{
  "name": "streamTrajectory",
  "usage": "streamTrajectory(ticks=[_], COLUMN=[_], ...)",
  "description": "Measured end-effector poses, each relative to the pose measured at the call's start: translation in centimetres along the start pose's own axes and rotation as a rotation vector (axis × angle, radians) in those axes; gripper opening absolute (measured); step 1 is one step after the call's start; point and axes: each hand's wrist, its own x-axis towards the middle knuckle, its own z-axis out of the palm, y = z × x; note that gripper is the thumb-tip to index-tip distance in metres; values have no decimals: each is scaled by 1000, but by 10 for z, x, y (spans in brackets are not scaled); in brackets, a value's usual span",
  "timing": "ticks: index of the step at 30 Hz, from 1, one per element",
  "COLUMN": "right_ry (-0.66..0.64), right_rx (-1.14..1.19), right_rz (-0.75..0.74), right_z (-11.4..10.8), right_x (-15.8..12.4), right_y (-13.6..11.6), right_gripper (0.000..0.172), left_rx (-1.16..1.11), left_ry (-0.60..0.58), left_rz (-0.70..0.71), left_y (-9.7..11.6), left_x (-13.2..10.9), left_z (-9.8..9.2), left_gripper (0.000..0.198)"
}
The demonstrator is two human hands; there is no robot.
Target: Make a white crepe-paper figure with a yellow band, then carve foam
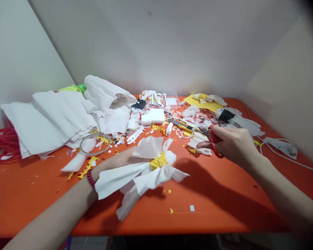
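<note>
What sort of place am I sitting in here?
Probably a craft workspace: an orange tabletop strewn with white and yellow scraps, red-handled scissors in the right hand, and a papery white flower that looks handmade.

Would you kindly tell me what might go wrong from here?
The right hand holds the red-handled scissors close to the yellow cutter knife, whose blade looks exposed, so that hand might get nicked. The paper flower in the left hand has thin, splayed petals, which might crease or tear if squeezed or snagged.
</note>
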Motion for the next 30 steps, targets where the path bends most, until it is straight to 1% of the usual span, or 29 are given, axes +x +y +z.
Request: streamTrajectory(ticks=[2,3,4,6,9,11,13,15,17,19,20,22,26,28,30], right_ry=[-228,-359,-471,-634,-804,-869,-889,-900,-919,-933,-930,-900,-820,-794,-754], right_rx=[-57,-51,-23,87,273,339,352,356,366,369,364,339,292,297,325], right_rz=[219,285,331,357,346,336,324,307,283,261,257,271,317,318,308], right_z=[7,10,13,19,25,28,30,32,33,34,34,35,39,40,40], right_x=[-7,-10,-11,-12,-10,-7,-5,-1,3,8,10,14,15,13,12], right_y=[0,-3,-7,-17,-29,-31,-31,-29,-28,-26,-26,-28,-36,-40,-39], right_gripper=[49,45,42,38,40,44,45,44,37,25,20,16,19,17,19], left_rx=[-8,-2,16,100,275,372,426,438,451,433,402,315,235,225,215], left_ry=[-109,-122,-94,22,176,245,242,171,113,101,112,153,235,257,262], left_rz=[6,20,40,73,99,132,171,203,230,247,247,216,106,89,94], left_y=[3,4,5,5,4,3,2,2,2,1,1,-1,-7,-9,-10], left_x=[3,4,5,8,13,18,26,35,43,48,49,47,38,35,34], left_z=[-8,-12,-16,-23,-29,-30,-30,-29,-27,-25,-24,-23,-23,-24,-25], left_gripper=[23,23,25,28,32,32,32,31,31,31,32,34,37,36,36])
